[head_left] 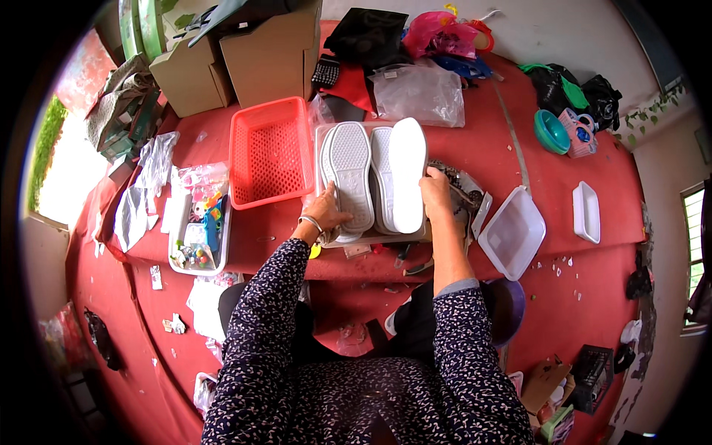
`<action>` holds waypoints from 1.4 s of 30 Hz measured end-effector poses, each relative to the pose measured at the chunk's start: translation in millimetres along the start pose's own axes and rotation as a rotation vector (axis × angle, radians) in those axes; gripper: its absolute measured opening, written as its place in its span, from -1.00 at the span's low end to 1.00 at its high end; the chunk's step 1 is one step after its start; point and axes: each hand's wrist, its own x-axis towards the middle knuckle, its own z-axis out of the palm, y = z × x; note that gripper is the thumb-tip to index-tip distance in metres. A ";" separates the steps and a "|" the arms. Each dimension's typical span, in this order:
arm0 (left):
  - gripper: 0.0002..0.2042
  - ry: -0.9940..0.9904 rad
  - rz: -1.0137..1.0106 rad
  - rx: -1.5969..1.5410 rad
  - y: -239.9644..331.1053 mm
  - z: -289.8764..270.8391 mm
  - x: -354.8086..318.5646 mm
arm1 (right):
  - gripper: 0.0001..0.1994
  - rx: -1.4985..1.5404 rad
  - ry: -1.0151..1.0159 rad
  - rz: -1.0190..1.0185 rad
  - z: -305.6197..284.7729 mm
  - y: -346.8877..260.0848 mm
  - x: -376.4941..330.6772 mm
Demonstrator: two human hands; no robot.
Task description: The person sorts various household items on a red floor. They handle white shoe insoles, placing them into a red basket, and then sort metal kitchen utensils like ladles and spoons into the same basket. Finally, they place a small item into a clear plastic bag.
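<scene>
From where I stand, 2 stacks of white soles lie side by side in a pale plastic tray [400,237] on the red-covered surface [608,178]. The left hand [325,212] is at the near left edge of the left stack, topped by a textured white sole [350,167]; its thumb and forefinger are spread wide, and I cannot tell whether they grip. The right hand [436,190] has its fingers bent close around the right edge of a smooth white sole [408,174], the top layer of the right stack, holding it there. Left of the tray sits a red perforated basket [271,152], with a white bin [178,252] of small colourful toys beyond it. On the right are 2 white containers, the nearer squarish [512,233], the farther narrow [586,213], and a green bowl [550,133]
</scene>
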 end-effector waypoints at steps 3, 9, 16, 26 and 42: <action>-0.03 -0.011 0.010 0.014 3.1 -1.8 -0.2 | -0.79 -0.506 0.333 -0.262 4.2 15.9 0.0; -0.03 0.002 0.011 0.040 5.4 1.1 2.0 | -0.78 -0.090 -0.004 -0.059 17.9 34.5 11.8; -0.06 0.164 0.055 -0.125 -8.2 10.0 -1.8 | -0.61 -0.593 0.113 -0.264 34.1 20.8 -4.8; -0.16 0.092 0.061 -0.114 -10.7 -0.4 6.0 | -0.49 -0.484 -0.008 -0.236 28.1 21.7 -4.9; -0.10 -0.017 -0.237 -0.555 16.3 -17.1 -1.0 | -0.28 -0.735 0.049 -0.315 39.7 37.1 -7.1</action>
